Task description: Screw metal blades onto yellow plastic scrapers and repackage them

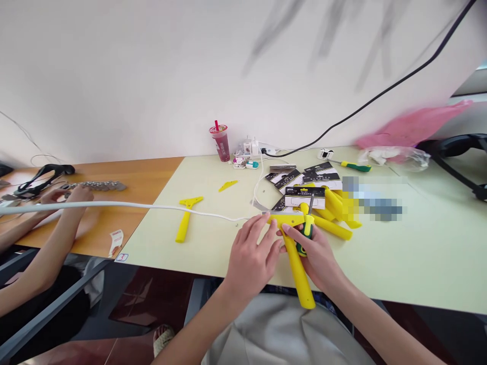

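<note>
Above the tabletop's near edge, a yellow scraper, left hand fingers spread against its head, right hand pinching its neck (green-and-yellow screwdriver in the same grasp), handle slanting below the grip.

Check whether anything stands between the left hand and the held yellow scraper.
Nothing visible does: the left hand touches the head of the yellow scraper. The right hand holds it together with a screwdriver.

A yellow T-shaped scraper, a grey strip along its head's far edge, slants handle-down between the left hand and right hand, beside a green-and-yellow screwdriver tilted shaft-up.
</note>
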`<state>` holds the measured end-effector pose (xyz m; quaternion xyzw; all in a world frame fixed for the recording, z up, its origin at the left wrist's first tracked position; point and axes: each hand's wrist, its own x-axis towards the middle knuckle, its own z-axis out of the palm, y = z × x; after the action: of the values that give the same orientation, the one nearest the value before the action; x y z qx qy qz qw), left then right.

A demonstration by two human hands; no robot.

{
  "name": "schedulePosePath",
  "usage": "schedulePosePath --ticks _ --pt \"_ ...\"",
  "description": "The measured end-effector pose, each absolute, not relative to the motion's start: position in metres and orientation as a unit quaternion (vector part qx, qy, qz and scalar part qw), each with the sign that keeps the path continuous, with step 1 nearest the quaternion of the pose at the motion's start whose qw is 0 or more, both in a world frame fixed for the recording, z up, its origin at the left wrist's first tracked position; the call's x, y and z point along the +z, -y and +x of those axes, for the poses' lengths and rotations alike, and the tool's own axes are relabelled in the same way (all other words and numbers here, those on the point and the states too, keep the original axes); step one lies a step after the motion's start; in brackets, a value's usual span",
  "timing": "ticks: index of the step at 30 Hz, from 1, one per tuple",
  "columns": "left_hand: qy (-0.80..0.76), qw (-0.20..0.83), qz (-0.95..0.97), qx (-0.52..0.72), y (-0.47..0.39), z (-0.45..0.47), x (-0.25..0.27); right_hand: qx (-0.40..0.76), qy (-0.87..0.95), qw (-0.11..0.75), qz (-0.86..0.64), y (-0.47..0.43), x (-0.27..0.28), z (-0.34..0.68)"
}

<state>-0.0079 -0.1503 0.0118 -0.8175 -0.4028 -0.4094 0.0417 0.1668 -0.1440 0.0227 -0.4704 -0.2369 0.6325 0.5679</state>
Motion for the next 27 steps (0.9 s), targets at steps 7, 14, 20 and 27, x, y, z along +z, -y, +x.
schedulePosePath --ticks 7,14,20,27 --pt "0.394 0.074 -0.833 -0.382 0.135 0.007 0.002 0.560 0.290 0.635 -0.446 0.137 0.022 0.163" --pt "0.348 -0.074 -0.829 -0.431 0.123 0.016 0.004 0.378 0.412 0.653 -0.511 0.121 0.014 0.173" --pt "0.337 -0.447 -0.609 -0.562 0.114 0.039 0.022 0.279 0.538 0.613 -0.507 0.118 0.032 0.170" --pt "0.353 -0.593 -0.322 -0.648 0.095 0.043 0.024 0.250 0.670 0.449 -0.535 0.119 0.037 0.158"
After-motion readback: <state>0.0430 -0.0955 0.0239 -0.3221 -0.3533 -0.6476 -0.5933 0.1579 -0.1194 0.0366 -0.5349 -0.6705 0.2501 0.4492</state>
